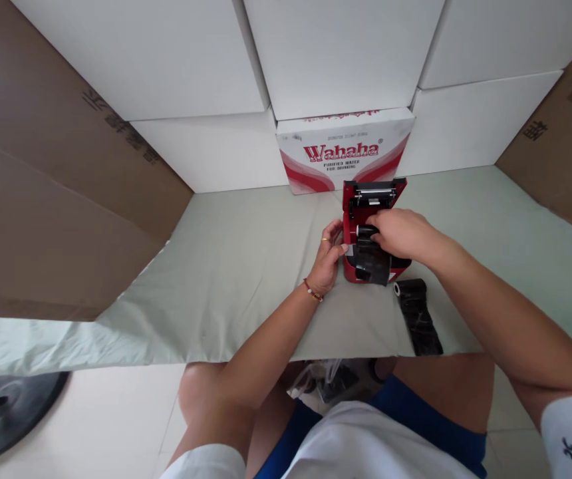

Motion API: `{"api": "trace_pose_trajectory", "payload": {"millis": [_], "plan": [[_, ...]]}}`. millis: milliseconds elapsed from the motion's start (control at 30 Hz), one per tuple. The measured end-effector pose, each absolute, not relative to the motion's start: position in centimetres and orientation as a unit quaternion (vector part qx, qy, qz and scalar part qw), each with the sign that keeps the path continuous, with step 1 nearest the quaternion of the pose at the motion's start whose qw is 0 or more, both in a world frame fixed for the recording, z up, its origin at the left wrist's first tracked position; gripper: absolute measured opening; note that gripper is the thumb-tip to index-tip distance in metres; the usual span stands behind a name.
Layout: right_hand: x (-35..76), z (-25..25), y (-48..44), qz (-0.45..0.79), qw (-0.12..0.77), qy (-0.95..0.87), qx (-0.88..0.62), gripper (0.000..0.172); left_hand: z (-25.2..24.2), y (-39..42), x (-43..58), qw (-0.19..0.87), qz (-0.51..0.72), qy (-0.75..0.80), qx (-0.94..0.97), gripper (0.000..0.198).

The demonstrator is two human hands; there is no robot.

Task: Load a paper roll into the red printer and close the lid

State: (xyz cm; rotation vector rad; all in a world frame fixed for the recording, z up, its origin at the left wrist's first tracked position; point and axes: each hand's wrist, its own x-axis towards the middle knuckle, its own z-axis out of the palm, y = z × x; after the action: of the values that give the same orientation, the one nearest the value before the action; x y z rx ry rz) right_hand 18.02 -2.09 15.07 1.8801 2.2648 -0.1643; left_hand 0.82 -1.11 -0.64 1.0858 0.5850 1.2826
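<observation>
Inside the open red machine (352, 271) on the worktop (246, 233), a black roll (366, 231) is set crosswise below the raised lid (373, 185), with dark film (373, 267) draped toward the front. The roll's right end is covered by the right hand (400, 233); whether that grip is closed on it cannot be told, the fingertips being partly hidden. The machine's left side is touched by the left hand (330, 256), its grip slack, thumb and fingers parted. Near the machine's front right corner, a second black roll (412, 287) is laid, its film stretched toward the near edge. Behind, a Wahaha box (346, 156) is placed before stacked white boxes (196, 60).
</observation>
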Motion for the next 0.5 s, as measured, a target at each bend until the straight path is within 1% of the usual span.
{"api": "trace_pose_trajectory", "payload": {"millis": [167, 233, 300, 400, 433, 500], "plan": [[16.7, 14.4, -0.2, -0.039, 0.118, 0.745, 0.655, 0.039, -0.7, -1.3, 1.0, 0.619, 0.557, 0.262, 0.487, 0.075], [16.3, 14.4, 0.0, -0.036, 0.121, 0.744, 0.656, 0.038, -0.4, -1.8, 0.7, 0.577, 0.564, 0.290, 0.515, 0.070], [16.0, 14.4, 0.0, -0.034, 0.116, 0.748, 0.653, 0.039, 0.4, -2.7, 0.3, 0.476, 0.585, 0.329, 0.569, 0.061], [16.0, 14.1, -0.1, -0.032, 0.095, 0.761, 0.641, 0.044, 1.6, -4.3, -0.3, 0.264, 0.614, 0.351, 0.655, 0.043], [16.0, 13.9, 0.0, -0.032, 0.089, 0.765, 0.637, 0.045, 1.9, -4.7, -0.4, 0.220, 0.607, 0.346, 0.680, 0.038], [16.1, 13.6, 0.3, -0.034, 0.080, 0.771, 0.631, 0.045, 2.3, -5.4, -0.5, 0.171, 0.580, 0.332, 0.724, 0.031]]}}
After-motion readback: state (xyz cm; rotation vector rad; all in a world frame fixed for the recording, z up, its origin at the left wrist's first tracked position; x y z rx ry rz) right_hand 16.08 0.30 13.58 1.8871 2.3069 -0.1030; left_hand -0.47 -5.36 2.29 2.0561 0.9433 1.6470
